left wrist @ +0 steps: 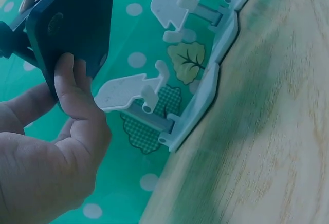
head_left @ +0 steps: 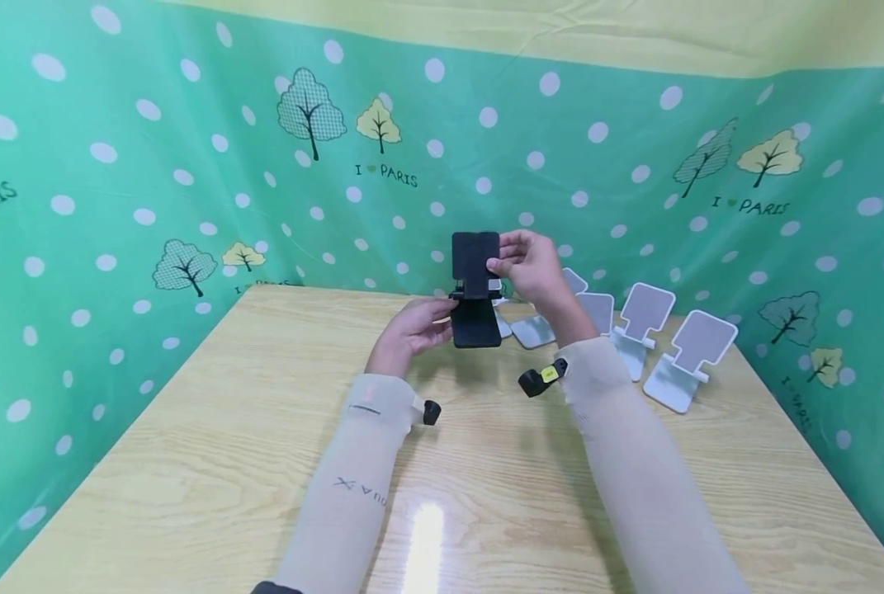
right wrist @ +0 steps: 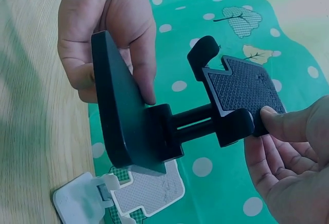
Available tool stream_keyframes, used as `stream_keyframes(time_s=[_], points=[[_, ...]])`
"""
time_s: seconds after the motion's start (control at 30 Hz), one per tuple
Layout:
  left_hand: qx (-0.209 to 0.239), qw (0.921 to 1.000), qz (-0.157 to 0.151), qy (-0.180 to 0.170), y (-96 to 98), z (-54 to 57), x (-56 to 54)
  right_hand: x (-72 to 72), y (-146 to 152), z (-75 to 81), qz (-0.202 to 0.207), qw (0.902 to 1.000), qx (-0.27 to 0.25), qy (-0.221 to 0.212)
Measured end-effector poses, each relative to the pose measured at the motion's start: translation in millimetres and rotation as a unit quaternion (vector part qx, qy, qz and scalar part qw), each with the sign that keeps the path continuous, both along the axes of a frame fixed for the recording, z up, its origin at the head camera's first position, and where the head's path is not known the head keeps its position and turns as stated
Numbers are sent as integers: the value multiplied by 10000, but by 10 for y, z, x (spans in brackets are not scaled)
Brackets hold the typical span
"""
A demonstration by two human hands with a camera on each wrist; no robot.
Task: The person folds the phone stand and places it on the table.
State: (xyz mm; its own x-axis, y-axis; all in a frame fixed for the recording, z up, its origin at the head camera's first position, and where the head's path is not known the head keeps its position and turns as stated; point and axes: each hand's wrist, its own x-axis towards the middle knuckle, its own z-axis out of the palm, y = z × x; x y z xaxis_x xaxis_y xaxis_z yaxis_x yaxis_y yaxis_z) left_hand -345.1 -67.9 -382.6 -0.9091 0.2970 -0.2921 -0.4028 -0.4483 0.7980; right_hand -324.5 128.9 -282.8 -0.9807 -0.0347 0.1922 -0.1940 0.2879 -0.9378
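Observation:
Both hands hold a black folding phone stand (head_left: 475,256) above the far part of the table. My left hand (head_left: 410,330) grips its flat base (right wrist: 114,106) at the edge, with fingers on the underside and thumb on the other face. My right hand (head_left: 534,268) pinches the textured back plate (right wrist: 247,88) by its side, thumb on one face and fingers behind. In the right wrist view the stand is unfolded: a slotted arm (right wrist: 193,126) joins base and plate, and two hooked lips stick out from the plate.
Several white phone stands (head_left: 702,340) with grey pads stand unfolded in a row along the table's back right, some partly hidden behind the right hand. The wooden table (head_left: 189,429) meets a green dotted cloth (head_left: 263,198) at the back and sides.

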Motion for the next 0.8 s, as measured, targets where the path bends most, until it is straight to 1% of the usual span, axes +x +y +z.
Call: stream_keyframes(time_s=[0.17,0.33,0.5,0.8], points=[[-92,10000,8,11,-10,-4,1,-8,-11,-7,-64,9999,-54,-81],[-221,9997,61,45,-19,-1,5,-19,-17,-34,-142,9998,-78,-69],[-310,9995,80,66,-42,5,14,-28,-34,-64,-140,9999,-96,0],[-476,9986,30,233,-46,17,14,-31,-48,-78,-155,9998,45,124]])
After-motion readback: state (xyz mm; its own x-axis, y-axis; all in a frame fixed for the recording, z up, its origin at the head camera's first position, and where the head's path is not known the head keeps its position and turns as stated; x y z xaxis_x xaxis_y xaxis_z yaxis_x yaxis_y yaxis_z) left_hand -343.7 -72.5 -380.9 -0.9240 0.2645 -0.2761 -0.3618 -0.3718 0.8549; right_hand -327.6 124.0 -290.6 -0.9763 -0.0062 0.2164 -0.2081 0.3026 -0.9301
